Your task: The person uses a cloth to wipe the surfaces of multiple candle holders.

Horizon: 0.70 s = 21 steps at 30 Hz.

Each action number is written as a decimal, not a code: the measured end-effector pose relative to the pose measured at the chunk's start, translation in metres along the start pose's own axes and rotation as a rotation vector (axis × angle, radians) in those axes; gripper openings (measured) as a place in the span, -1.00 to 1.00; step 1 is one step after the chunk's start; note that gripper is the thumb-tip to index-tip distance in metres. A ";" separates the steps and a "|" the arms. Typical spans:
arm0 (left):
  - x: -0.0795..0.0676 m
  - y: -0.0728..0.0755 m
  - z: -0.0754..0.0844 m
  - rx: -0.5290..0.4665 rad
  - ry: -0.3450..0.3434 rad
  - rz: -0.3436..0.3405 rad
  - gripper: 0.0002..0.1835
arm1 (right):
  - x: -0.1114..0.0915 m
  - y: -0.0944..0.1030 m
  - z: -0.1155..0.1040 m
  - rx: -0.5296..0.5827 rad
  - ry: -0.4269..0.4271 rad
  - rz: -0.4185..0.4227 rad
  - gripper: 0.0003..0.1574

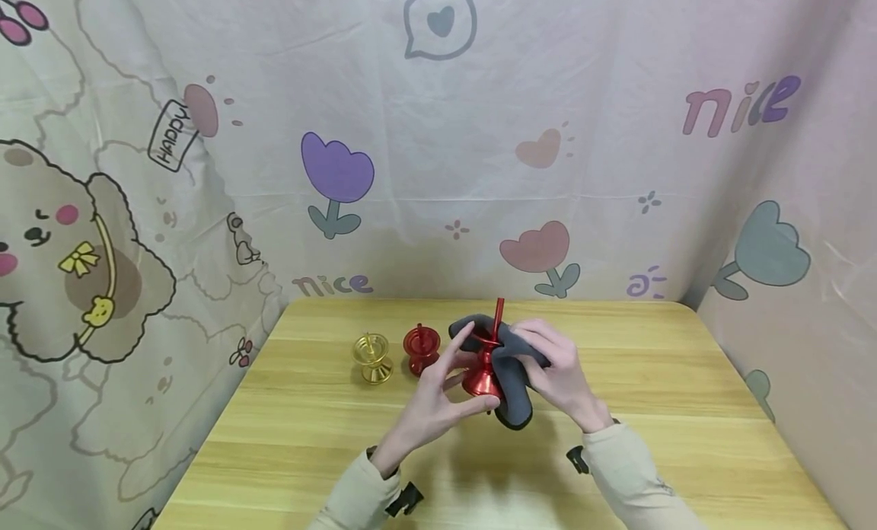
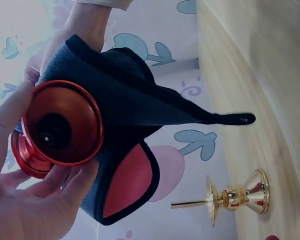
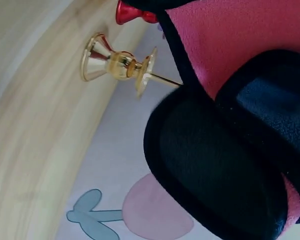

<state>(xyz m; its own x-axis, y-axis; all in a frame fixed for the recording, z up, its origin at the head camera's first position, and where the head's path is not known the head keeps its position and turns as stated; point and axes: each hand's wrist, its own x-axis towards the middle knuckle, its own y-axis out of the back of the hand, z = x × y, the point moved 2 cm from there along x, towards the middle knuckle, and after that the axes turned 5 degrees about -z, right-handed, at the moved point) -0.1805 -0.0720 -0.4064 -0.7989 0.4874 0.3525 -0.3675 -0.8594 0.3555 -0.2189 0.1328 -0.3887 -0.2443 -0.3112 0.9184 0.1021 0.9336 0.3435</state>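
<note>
My left hand holds a red metallic candle holder by its flared base, thumb below and fingers along the far side. A thin red spike rises from its top dish. In the left wrist view, the hollow underside of the candle holder faces the camera. With my right hand I grip a dark blue-grey cloth with black edging, wrapped against the candle holder's dish and stem. The right wrist view shows the cloth's pink underside; my right fingers are hidden behind the folds there.
Left of my hands, a second red candle holder and a gold candle holder stand upright on the wooden table. Printed curtains hang behind the table and at both sides.
</note>
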 end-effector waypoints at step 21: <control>0.000 0.001 -0.001 -0.065 -0.020 -0.007 0.02 | -0.001 0.000 -0.001 0.008 -0.047 0.000 -0.70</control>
<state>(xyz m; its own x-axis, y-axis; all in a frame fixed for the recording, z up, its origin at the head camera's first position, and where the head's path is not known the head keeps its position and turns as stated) -0.1816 -0.0726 -0.4066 -0.7870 0.4954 0.3676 -0.4034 -0.8641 0.3009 -0.2177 0.1334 -0.3892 -0.2897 -0.3027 0.9080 0.0940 0.9351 0.3417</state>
